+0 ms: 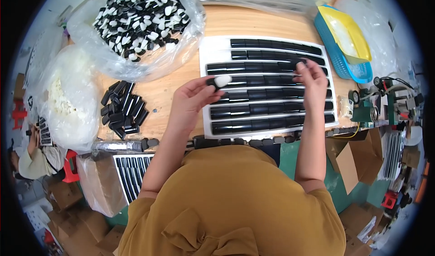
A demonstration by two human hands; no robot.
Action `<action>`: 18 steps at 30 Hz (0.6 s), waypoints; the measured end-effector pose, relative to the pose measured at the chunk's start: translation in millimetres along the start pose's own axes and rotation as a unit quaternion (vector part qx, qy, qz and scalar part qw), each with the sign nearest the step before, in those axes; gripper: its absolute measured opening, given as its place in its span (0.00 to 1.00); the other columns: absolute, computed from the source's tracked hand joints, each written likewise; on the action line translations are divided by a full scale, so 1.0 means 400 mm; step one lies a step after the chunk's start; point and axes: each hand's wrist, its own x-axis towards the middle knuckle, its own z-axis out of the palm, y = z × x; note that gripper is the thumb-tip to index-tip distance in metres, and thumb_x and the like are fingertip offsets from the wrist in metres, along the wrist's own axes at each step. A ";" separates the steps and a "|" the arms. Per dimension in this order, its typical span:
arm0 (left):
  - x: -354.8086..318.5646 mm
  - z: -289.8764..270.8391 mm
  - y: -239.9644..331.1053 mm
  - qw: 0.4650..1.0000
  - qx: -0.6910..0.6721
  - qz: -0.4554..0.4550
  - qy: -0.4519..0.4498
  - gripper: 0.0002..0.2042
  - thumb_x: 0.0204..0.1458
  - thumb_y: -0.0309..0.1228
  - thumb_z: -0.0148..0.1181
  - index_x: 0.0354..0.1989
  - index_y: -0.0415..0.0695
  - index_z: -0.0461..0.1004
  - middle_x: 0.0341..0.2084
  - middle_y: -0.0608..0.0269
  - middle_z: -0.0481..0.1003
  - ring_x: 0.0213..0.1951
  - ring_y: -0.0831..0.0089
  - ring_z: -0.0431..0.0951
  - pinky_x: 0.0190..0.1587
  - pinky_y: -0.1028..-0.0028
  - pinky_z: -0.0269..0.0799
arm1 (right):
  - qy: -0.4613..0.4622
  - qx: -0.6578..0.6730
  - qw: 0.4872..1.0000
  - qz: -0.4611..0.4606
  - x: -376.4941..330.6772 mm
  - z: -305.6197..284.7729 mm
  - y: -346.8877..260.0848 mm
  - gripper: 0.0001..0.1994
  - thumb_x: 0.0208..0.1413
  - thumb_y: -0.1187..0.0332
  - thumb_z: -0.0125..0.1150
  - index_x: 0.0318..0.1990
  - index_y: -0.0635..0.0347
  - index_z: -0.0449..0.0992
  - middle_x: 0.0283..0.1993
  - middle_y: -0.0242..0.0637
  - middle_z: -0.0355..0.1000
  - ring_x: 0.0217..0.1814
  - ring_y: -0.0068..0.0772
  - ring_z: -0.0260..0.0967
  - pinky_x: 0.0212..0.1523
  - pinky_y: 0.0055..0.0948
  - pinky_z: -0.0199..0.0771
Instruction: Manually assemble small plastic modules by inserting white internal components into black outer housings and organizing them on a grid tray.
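In my left hand (pixel 192 95), closed in a pinch, is a small black piece with a white oval head (pixel 222 81), held above the left edge of a white tray (pixel 215 52). The tray carries several rows of glossy black rectangular pieces (pixel 258 109) lying end to end. Over the right part of those rows, my right hand (pixel 311 81) is closed, thumb and fingertips pinched around a black piece (pixel 294 64). Its exact shape is partly hidden by the fingers.
A clear plastic bag (pixel 188 40) holds a heap of black-and-white pieces (pixel 140 20). Loose black pieces (pixel 124 108) lie left of the tray, beside a bag of whitish pieces (pixel 68 106). A blue basket (pixel 333 52) with a yellow tray (pixel 362 45) stands at far right.
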 end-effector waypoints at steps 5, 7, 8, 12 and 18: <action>-0.007 0.035 -0.006 0.997 0.037 0.013 -0.065 0.14 0.53 0.20 0.59 0.49 0.33 0.73 0.36 0.52 0.79 0.37 0.67 0.82 0.41 0.74 0.79 | -0.224 0.116 0.965 0.072 -0.158 0.131 -0.057 0.12 0.58 0.71 0.60 0.48 0.64 0.74 0.32 0.32 0.73 0.32 0.21 0.71 0.32 0.19 0.72; -0.015 0.039 0.000 0.998 0.036 0.019 -0.054 0.13 0.53 0.21 0.60 0.48 0.33 0.74 0.34 0.54 0.79 0.36 0.68 0.81 0.39 0.76 0.78 | -0.226 0.151 0.957 0.098 -0.175 0.143 -0.056 0.11 0.58 0.71 0.59 0.47 0.64 0.74 0.32 0.32 0.74 0.32 0.21 0.72 0.32 0.18 0.72; -0.018 0.035 0.004 0.997 0.045 0.024 -0.058 0.13 0.53 0.22 0.60 0.47 0.33 0.74 0.33 0.54 0.79 0.35 0.69 0.81 0.39 0.76 0.78 | -0.220 0.147 0.960 0.090 -0.177 0.146 -0.057 0.11 0.58 0.71 0.59 0.48 0.64 0.74 0.32 0.32 0.74 0.32 0.21 0.72 0.31 0.18 0.72; -0.025 0.030 0.013 0.995 0.074 0.026 -0.063 0.13 0.52 0.22 0.61 0.47 0.34 0.75 0.31 0.56 0.79 0.33 0.71 0.81 0.38 0.77 0.77 | -0.221 0.128 0.964 0.077 -0.177 0.152 -0.058 0.12 0.58 0.71 0.59 0.48 0.65 0.74 0.32 0.33 0.75 0.32 0.20 0.73 0.30 0.18 0.71; -0.038 0.047 0.006 0.996 0.052 0.022 -0.071 0.13 0.52 0.21 0.62 0.46 0.34 0.75 0.32 0.56 0.79 0.32 0.72 0.81 0.35 0.76 0.78 | -0.272 0.130 0.950 0.086 -0.206 0.173 -0.072 0.10 0.58 0.73 0.58 0.47 0.66 0.73 0.34 0.35 0.76 0.33 0.21 0.74 0.30 0.18 0.72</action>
